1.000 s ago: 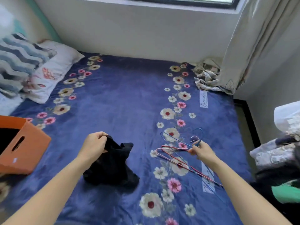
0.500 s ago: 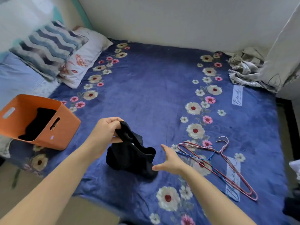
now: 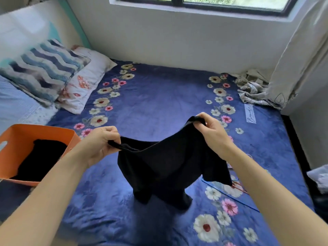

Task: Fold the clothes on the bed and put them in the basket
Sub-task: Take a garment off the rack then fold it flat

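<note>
Black garment (image 3: 168,162) held up over the blue floral blanket (image 3: 159,107), stretched between both hands. Lower end sags down and touches the blanket. Left hand (image 3: 101,144): fingers curled, clamped on one upper edge of the fabric. Right hand (image 3: 211,132): fingers curled, pinching the other upper corner, slightly higher. Orange basket (image 3: 42,132) at the bed's left edge, near the left hand, with a dark item (image 3: 42,160) inside. Wire hangers (image 3: 237,186) on the blanket to the right, mostly hidden behind the garment. Pillows (image 3: 53,75) far left. Crumpled cloth (image 3: 252,91) in the far right corner under the curtain (image 3: 298,59).
</note>
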Tool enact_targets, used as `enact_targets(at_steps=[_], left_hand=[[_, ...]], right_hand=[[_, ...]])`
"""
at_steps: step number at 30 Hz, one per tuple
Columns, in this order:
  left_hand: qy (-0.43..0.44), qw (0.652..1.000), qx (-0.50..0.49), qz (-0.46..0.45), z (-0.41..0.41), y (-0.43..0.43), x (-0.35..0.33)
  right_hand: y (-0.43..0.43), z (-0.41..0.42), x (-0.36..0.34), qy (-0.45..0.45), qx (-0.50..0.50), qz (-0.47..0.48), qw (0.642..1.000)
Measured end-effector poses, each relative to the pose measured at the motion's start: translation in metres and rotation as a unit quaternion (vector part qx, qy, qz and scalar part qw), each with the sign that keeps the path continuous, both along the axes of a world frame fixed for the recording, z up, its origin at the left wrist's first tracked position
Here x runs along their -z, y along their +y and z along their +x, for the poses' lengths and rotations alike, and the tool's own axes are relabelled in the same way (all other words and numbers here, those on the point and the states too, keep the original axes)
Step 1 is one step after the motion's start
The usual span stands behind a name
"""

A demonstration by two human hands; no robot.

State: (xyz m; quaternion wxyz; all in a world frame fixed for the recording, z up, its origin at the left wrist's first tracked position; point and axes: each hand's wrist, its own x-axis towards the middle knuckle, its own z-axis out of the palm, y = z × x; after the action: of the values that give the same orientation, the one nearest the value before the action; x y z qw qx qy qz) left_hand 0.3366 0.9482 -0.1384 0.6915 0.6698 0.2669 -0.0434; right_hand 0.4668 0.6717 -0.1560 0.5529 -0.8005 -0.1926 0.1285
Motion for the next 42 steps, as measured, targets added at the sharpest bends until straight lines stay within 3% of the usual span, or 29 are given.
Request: enact_targets(at_steps=[3,6,8,11,14,16,17,19,21,23,26,29,32,34,38,42], left_hand=[[-0.001,0.991,0.028,0.130,0.007,0.045,-0.001],[-0.016,0.966,0.009,0.259,0.021,0.087,-0.010],[-0.032,0.937,-0.002,0.347,0.032,0.108,-0.020],[-0.036,0.866,0.029,0.498,0.042,0.125,-0.040],[-0.041,0.824,0.028,0.564,0.047,0.142,-0.058],[-0.026,0.831,0.022,0.556,0.057,0.150,-0.064],[-0.012,0.854,0.014,0.521,0.065,0.153,-0.066],[0.028,0.932,0.003,0.360,0.081,0.152,-0.066],[0.070,0.979,0.012,0.193,0.098,0.152,-0.060],[0.078,0.991,0.012,0.112,0.118,0.153,-0.051],[0.036,0.998,-0.027,0.050,0.151,0.149,-0.051],[-0.065,0.995,-0.065,-0.048,0.188,0.139,-0.067],[-0.184,0.972,-0.106,-0.101,0.216,0.129,-0.087],[-0.238,0.956,-0.152,-0.078,0.228,0.126,-0.094],[-0.293,0.942,-0.152,0.064,0.226,0.140,-0.062],[-0.268,0.937,-0.167,0.152,0.188,0.131,0.010]], right_hand=[[0.025,-0.014,-0.044,0.000,-0.018,-0.004,1.000],[0.028,-0.020,-0.081,0.029,-0.082,-0.153,0.984],[0.028,-0.025,-0.093,0.035,-0.117,-0.316,0.941],[0.020,-0.025,-0.089,-0.031,-0.083,-0.530,0.843],[0.011,-0.016,-0.088,-0.076,-0.004,-0.603,0.794],[0.008,-0.005,-0.092,-0.088,0.053,-0.595,0.797],[0.008,0.003,-0.093,-0.098,0.086,-0.590,0.797],[0.012,0.024,-0.087,-0.092,0.143,-0.572,0.802],[0.022,0.048,-0.077,-0.012,0.162,-0.496,0.853],[0.035,0.066,-0.071,0.135,0.183,-0.350,0.909],[0.051,0.094,-0.069,0.259,0.256,-0.083,0.927],[0.065,0.131,-0.079,0.249,0.299,0.120,0.914],[0.072,0.165,-0.092,0.168,0.352,0.201,0.899],[0.070,0.186,-0.097,0.094,0.397,0.201,0.891],[0.057,0.182,-0.091,-0.142,0.387,-0.010,0.911],[0.047,0.158,-0.045,-0.180,0.324,-0.122,0.921]])
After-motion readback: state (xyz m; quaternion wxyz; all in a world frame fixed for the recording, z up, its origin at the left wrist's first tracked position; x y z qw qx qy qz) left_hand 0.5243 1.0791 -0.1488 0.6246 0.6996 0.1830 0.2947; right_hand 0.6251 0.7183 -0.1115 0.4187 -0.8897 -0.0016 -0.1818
